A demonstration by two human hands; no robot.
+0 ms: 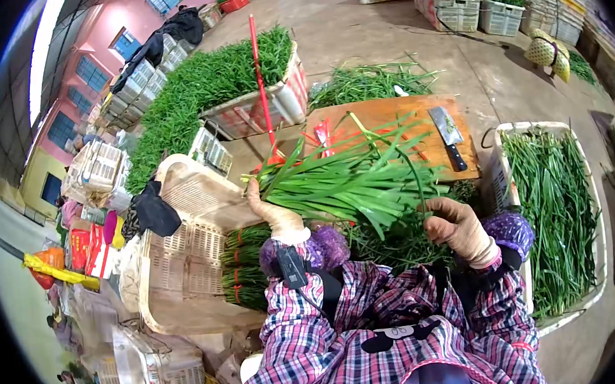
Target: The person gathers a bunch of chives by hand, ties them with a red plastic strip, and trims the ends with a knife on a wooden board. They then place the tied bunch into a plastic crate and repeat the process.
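Observation:
My gloved left hand [274, 212] is wrapped round the stem end of a bunch of garlic chives [350, 181], whose long flat leaves fan out to the right. At the bunch's leafy end, my gloved right hand [459, 230] has thumb and fingers pinched on one long chive leaf [416, 172] that arches up and over. Behind the bunch lies a wooden board [428, 121] with a cleaver [447, 136] on its right side. Red ties [323, 136] lie at the board's left edge, partly behind the leaves.
Left of me, a crate [158, 290] holds tied bundles [245, 265]. A white crate [598, 256] of loose greens stands at my right. Heaped greens [205, 84] fill crates ahead, beside a red pole [260, 80]. Loose greens [375, 84] lie beyond the board.

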